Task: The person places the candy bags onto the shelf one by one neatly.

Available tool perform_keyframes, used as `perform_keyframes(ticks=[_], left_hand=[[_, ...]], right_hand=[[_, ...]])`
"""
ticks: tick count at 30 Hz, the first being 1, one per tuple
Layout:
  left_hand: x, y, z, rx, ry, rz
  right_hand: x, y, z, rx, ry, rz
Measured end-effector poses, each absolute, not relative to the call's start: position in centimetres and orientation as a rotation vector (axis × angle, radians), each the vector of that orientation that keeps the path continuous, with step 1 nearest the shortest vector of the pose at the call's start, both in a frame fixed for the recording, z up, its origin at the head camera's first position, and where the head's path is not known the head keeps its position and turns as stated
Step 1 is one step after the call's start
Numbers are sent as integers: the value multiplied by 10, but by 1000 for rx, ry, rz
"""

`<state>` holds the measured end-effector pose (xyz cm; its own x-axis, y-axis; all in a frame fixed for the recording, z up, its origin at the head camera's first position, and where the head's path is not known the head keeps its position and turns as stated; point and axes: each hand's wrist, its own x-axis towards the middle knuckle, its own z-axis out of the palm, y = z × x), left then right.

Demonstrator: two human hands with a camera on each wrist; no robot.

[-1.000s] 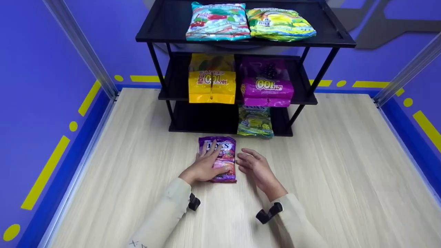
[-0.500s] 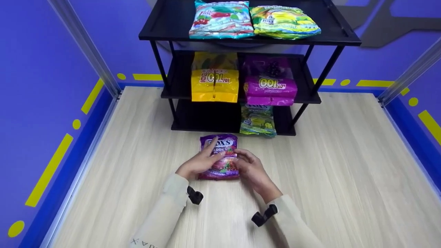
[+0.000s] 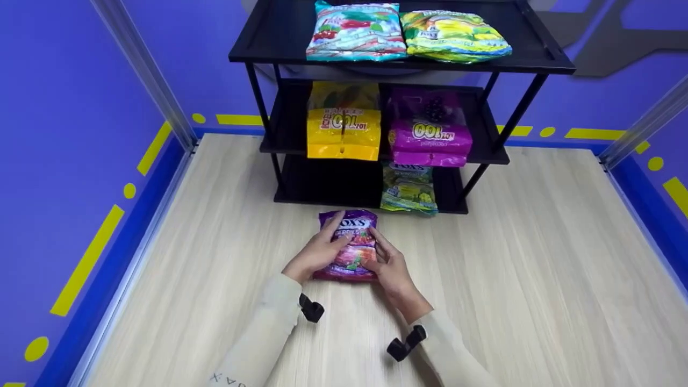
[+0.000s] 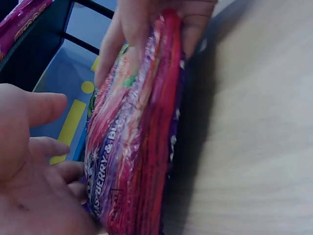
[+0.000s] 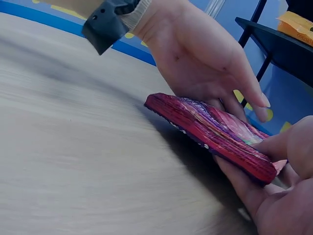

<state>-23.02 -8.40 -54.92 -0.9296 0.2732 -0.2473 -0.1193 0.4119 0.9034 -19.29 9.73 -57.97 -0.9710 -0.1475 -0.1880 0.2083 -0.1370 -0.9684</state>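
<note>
A purple and red bag of FOX'S berry candy lies between the two hands, in front of the black rack. My right hand pinches its right edge, thumb on top and fingers underneath, as the right wrist view shows of the bag. My left hand is at the bag's left side, its fingers extended along that edge and its thumb over the top. In the left wrist view the left hand shows a relaxed palm beside the wrapper. A shadow shows beneath the bag's near edge.
The three-level black rack stands behind. Teal and yellow-green candy bags lie on top. Yellow and purple bags overhang the middle shelf; a green FOX'S bag sits below. Blue walls enclose the wooden table.
The right hand has moved left from beside the bag and taken hold of its right edge. The left hand has slid from the bag's top toward its left side.
</note>
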Motion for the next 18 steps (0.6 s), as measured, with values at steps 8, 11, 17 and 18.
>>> perform_keyframes(ticks=[8,11,17,18], left_hand=[[-219,-87,-550,-18,2317,1759],[-213,-90,-551,-67,2218,1885],[-202,-91,-553,-162,1999,2064],[-201,-91,-554,-172,1958,2082]], right_hand=[[-195,103,-578,83,1877,-2257],[-197,107,-577,80,1887,-2268],[-201,112,-569,68,1883,-2306],[-201,113,-568,74,1871,-2321]])
